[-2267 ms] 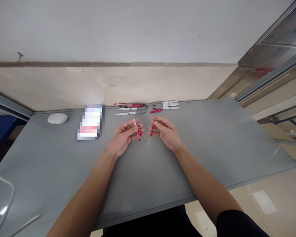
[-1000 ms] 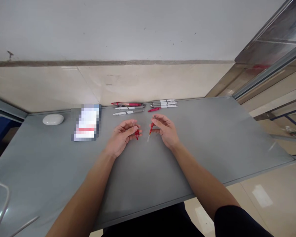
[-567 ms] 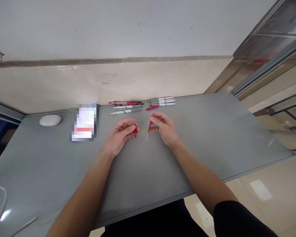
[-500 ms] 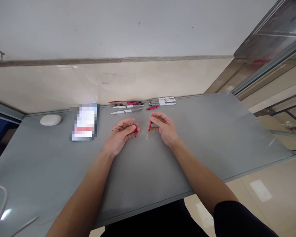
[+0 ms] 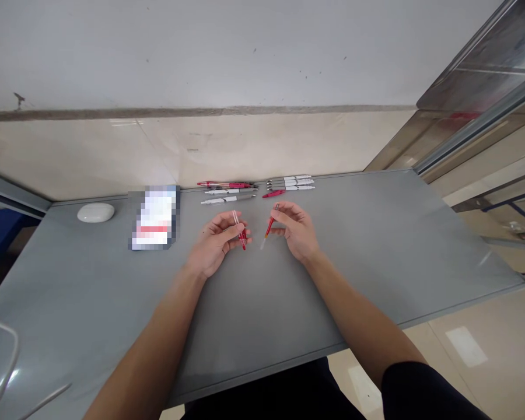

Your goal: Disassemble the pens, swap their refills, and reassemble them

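At the far left, a pale cable [image 5: 16, 345] is seen bent over the corner of the grey table [image 5: 389, 251]. A white rounded object [image 5: 95, 213] is set near the table's back edge, and next to it is placed a flat device [image 5: 155, 219], its bright screen blurred by pixelation. The left hand [image 5: 210, 245] is half curled, and a clear pen barrel with a red lower end [image 5: 244, 240] is pinched between its thumb and fingers, tilted, with the transparent part pointed toward the wall [image 5: 271, 140]. Beyond that hand, a red pen [image 5: 226, 185] is laid along the back edge, with two white-and-grey pens [image 5: 228, 199] laid in front of it. Across a narrow gap from the barrel, a red refill with a clear tip [image 5: 269, 228] is gripped at its upper end by the right hand [image 5: 298, 232], whose thumb and forefinger are pressed together while the other fingers are loosely bent; the refill is slanted, its clear tip pointed toward the person. Behind it, a short red piece [image 5: 273, 193] is laid beside three white-and-grey pens [image 5: 298, 182], which are lined up close together.
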`<move>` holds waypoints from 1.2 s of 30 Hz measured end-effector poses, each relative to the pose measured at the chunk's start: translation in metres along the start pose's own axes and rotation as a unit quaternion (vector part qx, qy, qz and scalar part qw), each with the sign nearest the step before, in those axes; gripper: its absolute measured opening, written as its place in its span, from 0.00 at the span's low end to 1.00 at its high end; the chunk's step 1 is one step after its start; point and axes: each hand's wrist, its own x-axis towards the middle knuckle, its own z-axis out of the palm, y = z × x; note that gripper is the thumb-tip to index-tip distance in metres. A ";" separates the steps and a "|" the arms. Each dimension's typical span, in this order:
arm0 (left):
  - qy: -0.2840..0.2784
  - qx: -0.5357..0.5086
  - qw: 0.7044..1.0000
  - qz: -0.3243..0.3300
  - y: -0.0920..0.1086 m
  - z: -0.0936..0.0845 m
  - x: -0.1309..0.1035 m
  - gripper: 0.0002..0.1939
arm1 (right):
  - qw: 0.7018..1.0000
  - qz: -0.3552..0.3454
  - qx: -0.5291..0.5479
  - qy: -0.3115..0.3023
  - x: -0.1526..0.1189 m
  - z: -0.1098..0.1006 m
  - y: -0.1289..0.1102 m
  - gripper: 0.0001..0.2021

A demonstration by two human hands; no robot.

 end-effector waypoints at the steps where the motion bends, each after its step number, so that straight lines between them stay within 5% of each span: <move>1: 0.000 -0.001 1.000 -0.001 0.000 0.000 0.000 0.16 | 1.000 0.001 0.003 0.000 0.000 0.000 0.000 0.11; 36: -0.031 -0.031 0.999 -0.020 -0.001 -0.003 0.000 0.10 | 0.999 0.045 0.024 -0.009 0.001 -0.002 0.000 0.12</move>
